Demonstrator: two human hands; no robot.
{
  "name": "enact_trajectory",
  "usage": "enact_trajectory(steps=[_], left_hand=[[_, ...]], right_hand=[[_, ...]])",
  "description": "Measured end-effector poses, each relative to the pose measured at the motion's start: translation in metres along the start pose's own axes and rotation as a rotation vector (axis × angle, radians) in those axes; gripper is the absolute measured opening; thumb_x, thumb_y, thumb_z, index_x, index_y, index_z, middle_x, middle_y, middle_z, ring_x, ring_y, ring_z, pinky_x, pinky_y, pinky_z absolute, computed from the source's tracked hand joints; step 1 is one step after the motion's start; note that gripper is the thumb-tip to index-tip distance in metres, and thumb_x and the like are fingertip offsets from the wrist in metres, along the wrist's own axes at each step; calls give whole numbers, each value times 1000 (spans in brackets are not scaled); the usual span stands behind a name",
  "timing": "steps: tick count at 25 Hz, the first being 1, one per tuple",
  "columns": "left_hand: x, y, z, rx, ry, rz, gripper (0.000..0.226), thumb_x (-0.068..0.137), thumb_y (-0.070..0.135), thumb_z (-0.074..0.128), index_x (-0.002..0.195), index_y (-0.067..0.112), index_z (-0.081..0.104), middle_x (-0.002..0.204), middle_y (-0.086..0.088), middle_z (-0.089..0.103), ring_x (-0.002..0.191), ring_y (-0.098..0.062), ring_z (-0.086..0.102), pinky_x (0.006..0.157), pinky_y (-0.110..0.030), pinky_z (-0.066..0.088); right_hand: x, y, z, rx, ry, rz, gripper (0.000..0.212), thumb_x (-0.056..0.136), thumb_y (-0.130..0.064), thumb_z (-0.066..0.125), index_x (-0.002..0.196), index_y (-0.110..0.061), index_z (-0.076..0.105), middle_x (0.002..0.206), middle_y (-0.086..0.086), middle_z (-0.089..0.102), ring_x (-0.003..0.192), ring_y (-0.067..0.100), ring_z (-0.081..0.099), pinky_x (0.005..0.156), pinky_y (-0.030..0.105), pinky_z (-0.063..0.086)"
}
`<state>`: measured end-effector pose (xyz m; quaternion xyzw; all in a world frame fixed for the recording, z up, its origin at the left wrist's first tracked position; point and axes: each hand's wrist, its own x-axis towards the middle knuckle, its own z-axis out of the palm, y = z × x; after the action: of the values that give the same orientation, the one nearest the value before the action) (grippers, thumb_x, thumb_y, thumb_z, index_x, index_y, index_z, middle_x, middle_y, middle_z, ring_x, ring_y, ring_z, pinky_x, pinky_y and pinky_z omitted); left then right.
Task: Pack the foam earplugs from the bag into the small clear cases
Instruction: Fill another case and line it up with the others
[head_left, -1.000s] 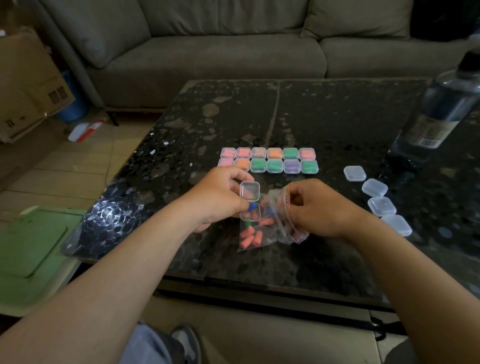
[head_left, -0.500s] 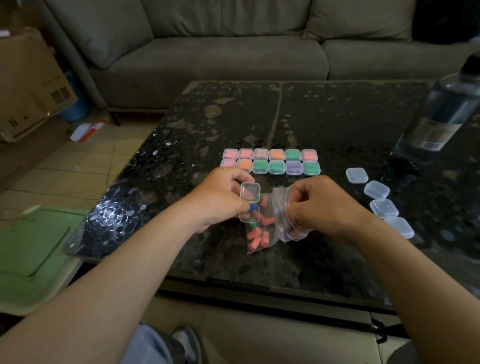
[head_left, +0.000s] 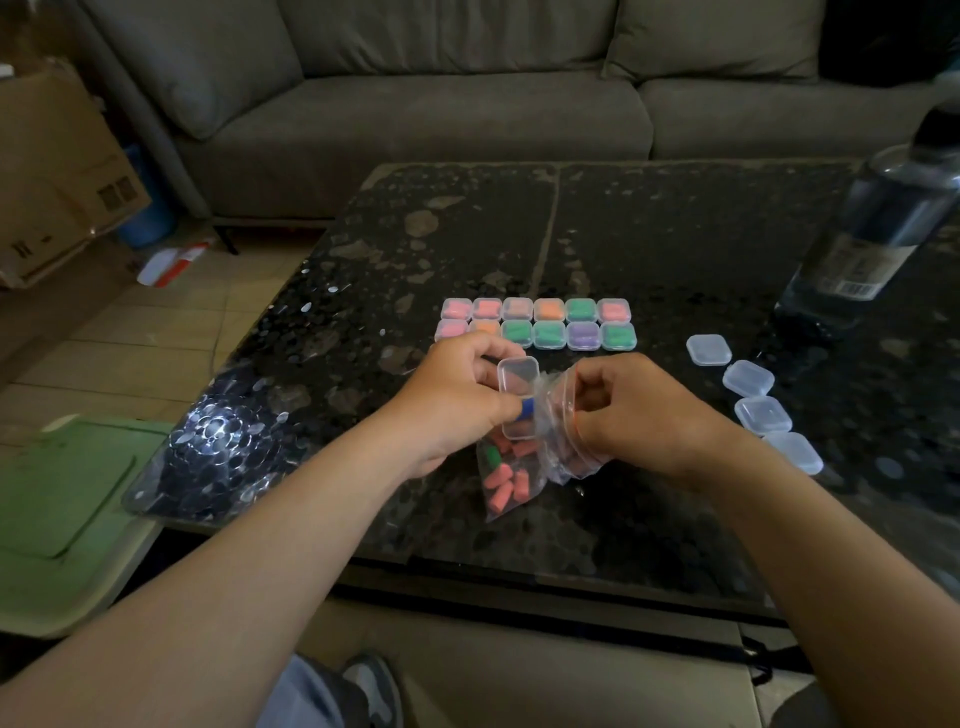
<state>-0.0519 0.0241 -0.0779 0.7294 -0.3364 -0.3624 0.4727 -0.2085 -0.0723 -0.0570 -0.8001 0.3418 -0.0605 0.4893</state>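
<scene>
Blue earplug (head_left: 527, 407) sits pinched in left hand (head_left: 457, 402) against open case (head_left: 518, 375).

Dim room, glare on the table (head_left: 218, 431) corner, perhaps from overhead; wide-angle bending at edges

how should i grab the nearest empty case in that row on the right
Come from above and pinch the nearest empty case across its left and right walls. It lies flat and low on the table, and the next case sits close by its far corner, so those two sides look freest.
</scene>
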Motion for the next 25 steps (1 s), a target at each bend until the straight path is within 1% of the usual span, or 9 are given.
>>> enact_trajectory(steps=[3, 6, 8, 10, 14, 16, 18, 22, 25], left_hand=[[-1, 2, -1, 3, -16, -7, 42, 76, -4, 83, 104, 22, 67, 96, -10, 76, 97, -30, 73, 88, -57, 59], [-4, 2, 0, -8, -22, -7, 42, 76, -6, 83, 105, 19, 66, 98, -14, 75, 98, -33, 72, 86, -59, 59], [-5, 3, 0, -5, -23, -3, 42, 76, -4, 84, 106, 19, 66, 99, -15, 75, 99, -33, 72, 85, -57, 60], [-5, 4, 0, -2, -28, -1, 42, 76, -3, 84, 107, 18, 65, 100, -14, 74, 99, -32, 72, 85, -54, 61], [-4, 4, 1, -1, -26, -13, 40, 77, -2, 83, 105, 20, 65, 99, -13, 74, 96, -29, 72, 83, -51, 62], [-3, 4, 1, -4, -20, -13, 39, 79, -4, 81, 103, 22, 64, 99, -13, 73, 97, -29, 72, 84, -51, 62], [-2, 4, 1, 4, -14, -16, 41, 80, -5, 79, 104, 25, 64, 101, -11, 73, 98, -27, 72, 85, -52, 61], [-1, 4, -1, -30, 14, -15, 43, 80, -7, 76, 106, 26, 67, 101, -14, 75, 99, -32, 73, 89, -57, 59], [-1, 6, -1, -70, 33, -8, 42, 81, -6, 78, 108, 25, 69, 97, -13, 75, 95, -30, 74, 88, -58, 59]], right_hand=[[1, 0, -2, 54, -29, 22, 25, 80, 4, 68, 88, -18, 74, 79, 0, 75, 73, 12, 72, 62, 23, 55], [1, 1, -2, 96, -16, 19, 22, 79, 6, 69, 86, -15, 75, 76, 2, 75, 68, 13, 72, 58, 19, 54], [1, 1, -1, 77, 6, 11, 19, 80, 4, 71, 85, -14, 75, 76, 2, 75, 70, 14, 73, 58, 19, 55], [0, 1, -3, 73, 14, 0, 20, 80, 4, 71, 84, -15, 76, 77, 1, 76, 72, 14, 73, 61, 22, 58], [0, 5, -17, 83, 3, -23, 22, 78, 3, 76, 86, -18, 77, 83, 0, 77, 80, 16, 74, 76, 34, 59], [0, 6, -22, 144, 45, -26, 18, 80, 4, 76, 89, -12, 75, 82, 7, 76, 79, 22, 73, 75, 36, 61], [-3, 5, -26, 246, 127, -36, 11, 85, 3, 71, 90, -7, 73, 80, 13, 74, 72, 24, 70, 69, 35, 63], [-7, 0, -30, 171, 346, -183, 14, 90, -7, 69, 93, -20, 75, 80, 1, 73, 70, 10, 69, 67, 25, 60], [-10, -4, -23, 137, 324, -288, 21, 89, -6, 71, 95, -26, 74, 84, -3, 72, 68, 9, 69, 70, 26, 60]])
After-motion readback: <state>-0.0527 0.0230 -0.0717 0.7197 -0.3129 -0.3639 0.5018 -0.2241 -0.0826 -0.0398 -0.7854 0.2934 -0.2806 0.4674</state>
